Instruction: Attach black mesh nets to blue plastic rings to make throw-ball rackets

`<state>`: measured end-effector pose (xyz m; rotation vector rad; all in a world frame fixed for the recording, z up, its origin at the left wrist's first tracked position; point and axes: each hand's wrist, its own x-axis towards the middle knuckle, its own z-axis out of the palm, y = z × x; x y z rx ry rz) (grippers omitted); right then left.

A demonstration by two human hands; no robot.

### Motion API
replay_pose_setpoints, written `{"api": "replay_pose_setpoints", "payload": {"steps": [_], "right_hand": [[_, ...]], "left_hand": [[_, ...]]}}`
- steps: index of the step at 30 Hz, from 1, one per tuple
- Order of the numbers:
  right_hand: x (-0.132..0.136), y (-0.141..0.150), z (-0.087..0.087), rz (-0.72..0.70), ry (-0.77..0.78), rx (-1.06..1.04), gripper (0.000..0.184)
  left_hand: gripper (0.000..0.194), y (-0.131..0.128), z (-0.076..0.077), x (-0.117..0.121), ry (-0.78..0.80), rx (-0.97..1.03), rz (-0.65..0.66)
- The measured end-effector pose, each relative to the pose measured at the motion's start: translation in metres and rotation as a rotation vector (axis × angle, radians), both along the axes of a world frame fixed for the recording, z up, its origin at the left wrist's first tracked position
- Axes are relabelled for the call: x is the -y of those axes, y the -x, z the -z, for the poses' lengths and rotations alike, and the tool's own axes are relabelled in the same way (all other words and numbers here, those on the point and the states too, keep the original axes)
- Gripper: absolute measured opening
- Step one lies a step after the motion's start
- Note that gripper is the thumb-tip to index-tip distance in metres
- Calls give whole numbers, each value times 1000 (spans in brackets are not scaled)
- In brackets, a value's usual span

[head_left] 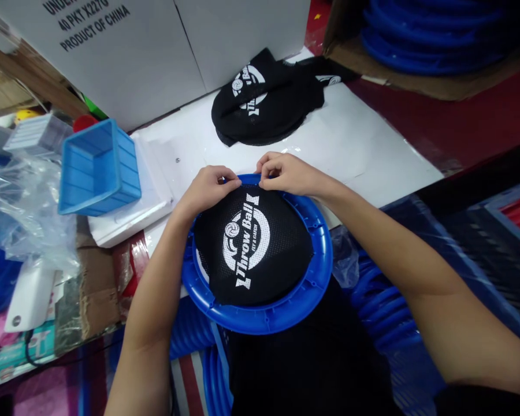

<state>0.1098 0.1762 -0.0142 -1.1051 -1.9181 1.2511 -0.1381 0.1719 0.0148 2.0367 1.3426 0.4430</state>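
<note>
A blue plastic ring (266, 320) lies tilted against the table edge in front of me. Across its opening lies a black mesh fabric piece (286, 254) printed "Throw Ball, Fly & Catch" in white. My left hand (212, 188) pinches the mesh at the ring's far rim. Just to its right, my right hand (283, 173) has its thumb and fingers closed at the same rim, on the fabric's edge. A white strip shows between mesh and ring at the left. Beyond my hands lie several more black printed mesh pieces (281, 110), overlapping on the white tabletop.
A blue bin (125, 167) stands at the left on a white stack, beside clear plastic bags (30, 208). A large white carton (156, 58) closes off the back. Blue rings fill a cardboard box (437, 81) at the back right; more blue rings (377, 294) lie below the table.
</note>
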Motion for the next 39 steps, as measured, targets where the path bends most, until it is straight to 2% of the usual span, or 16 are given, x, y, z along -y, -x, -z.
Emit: {"api": "replay_pose_setpoints", "payload": {"steps": [3, 6, 9, 12, 14, 18, 25, 35, 39], "right_hand": [[-1, -1, -2, -21, -8, 18, 9], [1, -4, -3, -50, -46, -27, 3], [6, -5, -3, -78, -142, -62, 14], [10, -5, -1, -103, -252, -17, 16], [11, -4, 0, -114, -283, 3, 19], [11, -3, 2, -152, -299, 25, 27], [10, -2, 4, -180, -312, 63, 27], [2, 1, 2, -242, -219, 92, 31], [1, 3, 5, -246, -246, 104, 30]], "left_hand": [[18, 0, 1, 2, -49, -31, 28], [17, -2, 0, 9, -180, -47, 56], [22, -5, -1, 17, -299, -51, 131], [22, -5, 2, 21, -330, -97, 256], [21, -4, 4, 20, -323, -105, 288], [17, -1, 2, 19, -283, -51, 253], [20, 4, -4, 29, -209, 8, 105], [23, 3, 2, 29, -247, -10, 144], [26, 2, 3, 31, -249, 2, 129]]}}
